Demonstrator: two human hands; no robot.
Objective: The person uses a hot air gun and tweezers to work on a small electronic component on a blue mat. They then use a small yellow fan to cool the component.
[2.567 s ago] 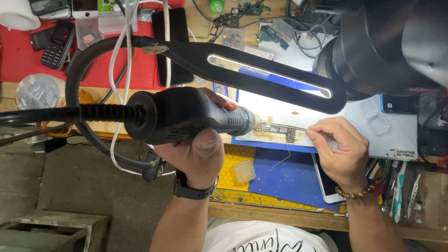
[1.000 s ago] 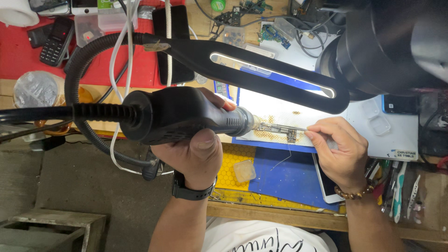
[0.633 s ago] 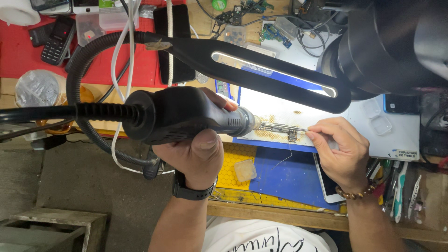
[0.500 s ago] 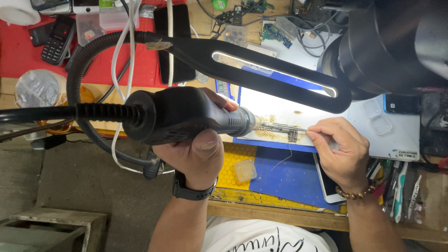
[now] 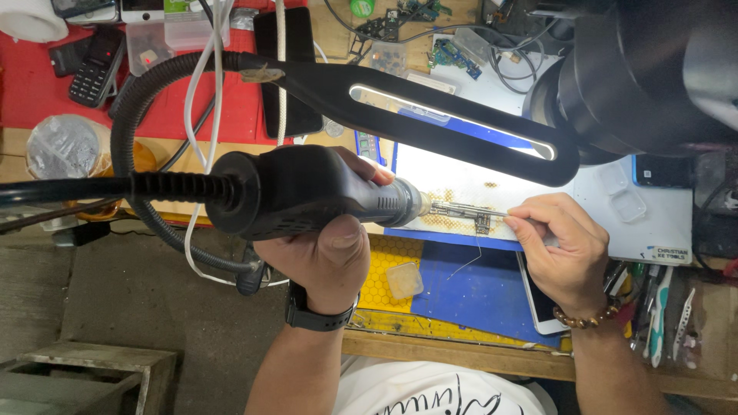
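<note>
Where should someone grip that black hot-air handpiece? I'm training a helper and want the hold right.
Grip the hot air handpiece around its thick black barrel, coming from below as the left hand does: fingers wrapped under, thumb across the near side. The body lies level, the metal nozzle points right at the small circuit board, and the stiff hose leaves leftward, so only the mid-body is free.

An electronics repair workshop: green bare circuit boards lie at one o'clock, a black keypad phone at ten, a black flat bar lamp overhead, coloured hand tools at four.
</note>
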